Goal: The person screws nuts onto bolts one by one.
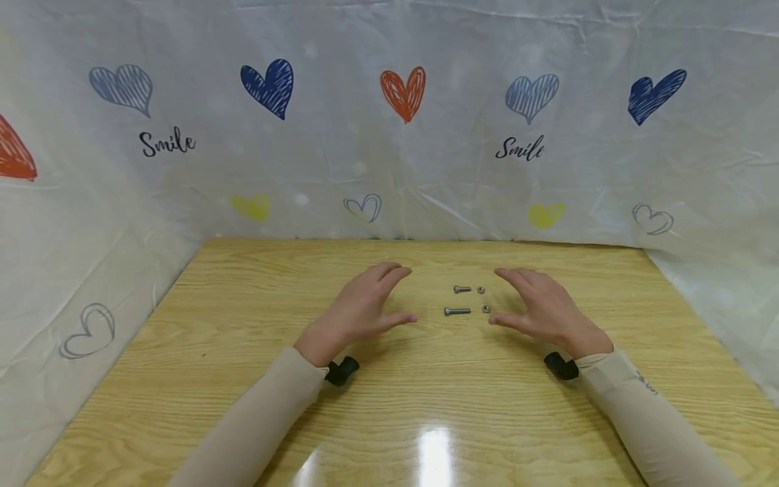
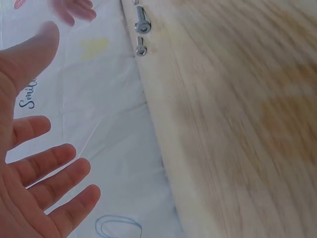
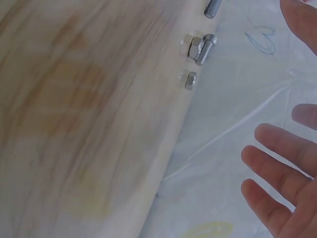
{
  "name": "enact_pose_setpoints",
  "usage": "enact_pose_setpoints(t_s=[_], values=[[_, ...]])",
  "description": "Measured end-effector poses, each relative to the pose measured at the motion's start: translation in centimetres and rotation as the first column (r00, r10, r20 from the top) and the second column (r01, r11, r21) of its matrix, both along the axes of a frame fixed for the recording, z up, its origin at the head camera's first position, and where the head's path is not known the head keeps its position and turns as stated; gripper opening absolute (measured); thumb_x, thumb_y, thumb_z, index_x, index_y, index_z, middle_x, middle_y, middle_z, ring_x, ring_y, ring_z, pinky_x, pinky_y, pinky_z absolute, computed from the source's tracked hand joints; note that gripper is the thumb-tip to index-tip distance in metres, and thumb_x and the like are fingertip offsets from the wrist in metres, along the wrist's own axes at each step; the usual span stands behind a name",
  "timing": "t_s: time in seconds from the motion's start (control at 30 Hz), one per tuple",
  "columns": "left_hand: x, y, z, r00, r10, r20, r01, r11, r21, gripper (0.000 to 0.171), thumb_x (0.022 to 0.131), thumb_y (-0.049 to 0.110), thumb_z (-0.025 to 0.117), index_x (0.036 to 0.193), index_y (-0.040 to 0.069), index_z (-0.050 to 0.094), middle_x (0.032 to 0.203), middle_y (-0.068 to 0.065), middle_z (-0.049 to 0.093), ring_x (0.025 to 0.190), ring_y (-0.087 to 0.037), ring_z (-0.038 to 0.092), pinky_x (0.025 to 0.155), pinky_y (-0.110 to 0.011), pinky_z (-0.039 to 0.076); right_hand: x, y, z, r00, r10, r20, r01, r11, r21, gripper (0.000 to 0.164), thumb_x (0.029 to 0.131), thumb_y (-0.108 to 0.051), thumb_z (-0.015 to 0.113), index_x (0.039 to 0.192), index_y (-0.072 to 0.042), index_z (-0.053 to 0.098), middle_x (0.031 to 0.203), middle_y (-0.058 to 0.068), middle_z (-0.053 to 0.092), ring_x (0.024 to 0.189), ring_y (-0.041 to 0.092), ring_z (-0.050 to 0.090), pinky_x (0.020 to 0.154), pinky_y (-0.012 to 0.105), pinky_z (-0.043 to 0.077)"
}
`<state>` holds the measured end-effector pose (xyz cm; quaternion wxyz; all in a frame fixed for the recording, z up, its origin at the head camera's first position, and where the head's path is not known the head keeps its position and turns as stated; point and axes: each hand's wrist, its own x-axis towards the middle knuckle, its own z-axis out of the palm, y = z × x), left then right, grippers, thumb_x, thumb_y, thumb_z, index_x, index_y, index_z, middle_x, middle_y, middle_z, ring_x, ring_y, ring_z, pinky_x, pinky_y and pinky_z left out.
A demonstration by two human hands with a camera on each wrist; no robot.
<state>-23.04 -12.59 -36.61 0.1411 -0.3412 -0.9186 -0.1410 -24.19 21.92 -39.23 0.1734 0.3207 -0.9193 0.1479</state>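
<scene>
Two socket-head bolts lie on the wooden table between my hands, a shorter bolt (image 1: 462, 289) behind a longer bolt (image 1: 458, 312). To the right of each is a hex nut, the far nut (image 1: 481, 290) and the near nut (image 1: 485, 309). My left hand (image 1: 363, 306) is held over the table left of the bolts, fingers spread and holding nothing. On the other side my right hand (image 1: 544, 308) is likewise spread, its thumb tip close to the near nut in the head view. The left wrist view shows both bolt heads (image 2: 143, 26) beyond the thumb.
The wooden table (image 1: 389, 392) reaches back to a white cloth (image 1: 450, 155) printed with hearts and "Smile". The same cloth hangs along the left and right sides. Black wrist mounts (image 1: 343, 371) sit under both wrists.
</scene>
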Motion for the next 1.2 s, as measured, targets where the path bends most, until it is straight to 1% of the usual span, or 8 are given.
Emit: enact_pose_setpoints(t_s=[0.2, 0.4, 0.63, 0.9, 1.1, 1.2], values=[[-0.4, 1.0, -0.2, 0.999, -0.027, 0.018, 0.027, 1.0, 0.006, 0.075, 0.081, 0.052, 0.071, 0.138, 0.01, 0.047, 0.132, -0.008, 0.049, 0.12, -0.023, 0.05, 0.096, -0.039, 0.045, -0.2, -0.4, 0.1, 1.0, 0.01, 0.021, -0.01, 1.0, 0.003, 0.081, 0.078, -0.058, 0.071, 0.139, -0.009, 0.047, 0.13, 0.012, 0.055, 0.114, 0.035, 0.054, 0.091, 0.053, 0.043], [-0.6, 1.9, -0.6, 0.997, -0.039, 0.068, 0.039, 0.999, 0.003, 0.072, 0.083, 0.049, 0.071, 0.139, 0.011, 0.046, 0.133, -0.007, 0.049, 0.121, -0.022, 0.049, 0.097, -0.038, 0.044, -0.2, -0.6, 0.1, 0.998, -0.001, 0.062, -0.001, 1.0, 0.029, 0.079, 0.079, -0.059, 0.068, 0.138, -0.01, 0.048, 0.131, 0.011, 0.054, 0.115, 0.034, 0.053, 0.092, 0.052, 0.043], [-0.7, 2.8, -0.9, 0.99, -0.028, 0.14, 0.03, 0.999, -0.015, 0.07, 0.084, 0.048, 0.07, 0.14, 0.014, 0.045, 0.131, -0.004, 0.05, 0.118, -0.019, 0.05, 0.096, -0.036, 0.044, -0.4, -0.8, 0.3, 0.996, 0.01, 0.085, -0.013, 0.999, 0.037, 0.076, 0.08, -0.058, 0.068, 0.136, -0.011, 0.05, 0.131, 0.012, 0.054, 0.115, 0.034, 0.053, 0.092, 0.053, 0.043], [-1.1, 3.9, -1.1, 0.984, -0.039, 0.173, 0.045, 0.998, -0.033, 0.068, 0.084, 0.047, 0.07, 0.139, 0.013, 0.047, 0.129, -0.003, 0.051, 0.117, -0.018, 0.05, 0.097, -0.036, 0.043, -0.8, -1.1, 0.3, 0.99, 0.013, 0.144, -0.021, 0.998, 0.06, 0.073, 0.08, -0.056, 0.07, 0.134, -0.01, 0.052, 0.13, 0.012, 0.056, 0.116, 0.033, 0.054, 0.093, 0.052, 0.043], [-1.4, 4.6, -1.2, 0.971, -0.051, 0.234, 0.062, 0.997, -0.041, 0.067, 0.084, 0.046, 0.07, 0.139, 0.014, 0.047, 0.13, -0.003, 0.051, 0.118, -0.019, 0.051, 0.097, -0.036, 0.043, -1.1, -1.2, 0.3, 0.982, 0.009, 0.186, -0.021, 0.998, 0.064, 0.069, 0.08, -0.051, 0.073, 0.132, -0.011, 0.054, 0.129, 0.01, 0.057, 0.116, 0.032, 0.054, 0.093, 0.051, 0.043], [-1.6, 5.0, -1.4, 0.962, -0.048, 0.267, 0.063, 0.997, -0.047, 0.067, 0.085, 0.045, 0.07, 0.139, 0.014, 0.046, 0.131, -0.002, 0.05, 0.119, -0.018, 0.05, 0.098, -0.035, 0.042, -1.1, -1.3, 0.4, 0.978, 0.015, 0.209, -0.03, 0.997, 0.071, 0.066, 0.08, -0.05, 0.073, 0.131, -0.011, 0.056, 0.128, 0.009, 0.058, 0.117, 0.031, 0.054, 0.094, 0.051, 0.043]])
